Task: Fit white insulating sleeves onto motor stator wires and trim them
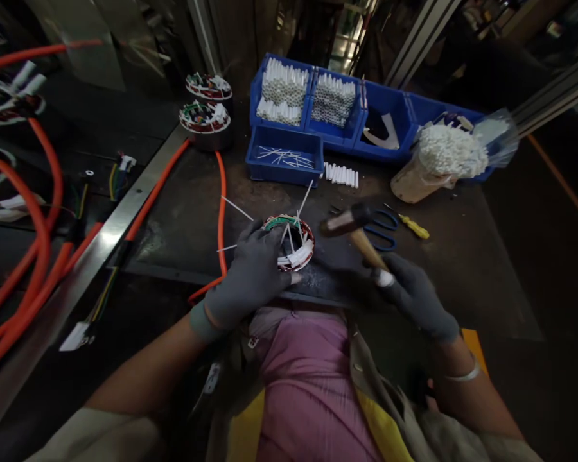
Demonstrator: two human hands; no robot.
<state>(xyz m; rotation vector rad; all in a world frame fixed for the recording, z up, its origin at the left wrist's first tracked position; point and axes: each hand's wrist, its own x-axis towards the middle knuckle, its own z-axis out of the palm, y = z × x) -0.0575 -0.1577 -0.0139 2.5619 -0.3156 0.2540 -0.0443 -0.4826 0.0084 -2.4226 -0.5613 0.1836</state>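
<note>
My left hand [253, 273], in a grey glove, grips the left side of a round wound motor stator [304, 251] lying on the dark bench. White cable ties [305, 197] stick up and out from the stator's ring, and some white sleeves lie along its near edge. Part of the ring is hidden behind my fingers. In my gloved right hand [417, 298] is a hammer [363, 247], held by its wooden handle. Its dark head is raised to the right of the stator, apart from it. White tape wraps the right thumb.
Blue bins [337, 131] of white tubes line the back, with a smaller blue tray [284, 176] of ties before them. Scissors [384, 230], a yellow screwdriver [415, 226] and a filled tub [414, 183] sit right. Orange hoses [221, 212] and other stators [205, 125] are left.
</note>
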